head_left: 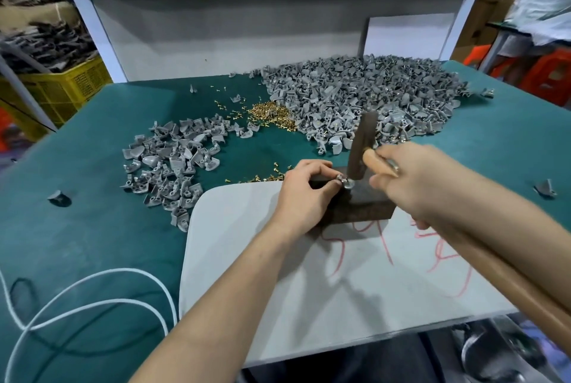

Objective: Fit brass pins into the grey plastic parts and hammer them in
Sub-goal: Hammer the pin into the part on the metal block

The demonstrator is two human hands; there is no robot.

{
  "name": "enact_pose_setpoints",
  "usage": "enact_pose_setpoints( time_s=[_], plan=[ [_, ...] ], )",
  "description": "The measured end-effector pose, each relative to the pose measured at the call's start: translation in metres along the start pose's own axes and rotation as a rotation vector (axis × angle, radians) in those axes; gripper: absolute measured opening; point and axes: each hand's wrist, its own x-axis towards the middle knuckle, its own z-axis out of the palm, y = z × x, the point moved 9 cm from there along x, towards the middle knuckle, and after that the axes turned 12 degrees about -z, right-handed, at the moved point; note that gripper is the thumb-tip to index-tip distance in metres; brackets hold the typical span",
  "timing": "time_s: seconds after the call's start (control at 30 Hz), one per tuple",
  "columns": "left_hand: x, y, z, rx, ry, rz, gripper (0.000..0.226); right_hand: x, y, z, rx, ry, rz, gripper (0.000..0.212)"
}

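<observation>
Head view: looks down over both forearms onto the work.
Grey part point(342, 182): sits on top of the dark block at the tips of the left fingers. It is small and partly covered, so I cannot tell whether a pin stands in it.
Left hand point(304, 189): thumb and fingers are curled in and pinched on the grey part, holding it on the block.
Hammer point(363, 141): the dark head stands nearly upright just right of the left fingertips, its lower face down at the part. Blur hides whether the two touch.
Right hand point(412, 180): fingers are wrapped tight round the wooden handle close to the head. The rest of the handle runs back beneath the forearm toward the lower right.
Dark block point(358, 206): lies under both sets of fingers, on the far edge of the white board.
White board point(309, 274): lies below the wrists, with red scrawl on it right of the block.
Loose brass pins point(267, 178): a few are scattered just left of the left knuckles.
Brass pin heap point(272, 113): lies well beyond the left fingers, touching the big heap.
Big heap of grey parts point(370, 95): spreads beyond the hammer head, on the far side from the fingers.
Smaller heap of grey parts point(173, 163): lies well left of the left hand.
Green mat point(77, 212): lies under the heaps and the board.
White cable point(77, 299): loops on the mat, well left of the left forearm.
</observation>
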Motion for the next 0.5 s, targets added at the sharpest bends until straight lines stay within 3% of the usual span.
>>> enact_pose_setpoints(
  time_s=[0.1, 0.23, 0.37, 0.5],
  plan=[
    [0.001, 0.0, 0.0, -0.002, -0.005, -0.007, 0.007, 0.0, -0.004, -0.011, -0.033, 0.089, -0.027, 0.008],
    [0.001, -0.001, 0.0, -0.019, -0.008, -0.018, 0.006, -0.002, -0.007, -0.005, -0.049, 0.009, -0.038, 0.016],
    [0.001, -0.001, -0.001, -0.016, 0.002, -0.023, 0.013, 0.002, 0.018, -0.037, 0.288, 0.271, 0.004, 0.012],
    [-0.001, -0.002, 0.0, -0.021, 0.006, -0.019, 0.014, 0.006, 0.075, 0.011, 0.729, 0.176, 0.253, 0.028]
  ],
)
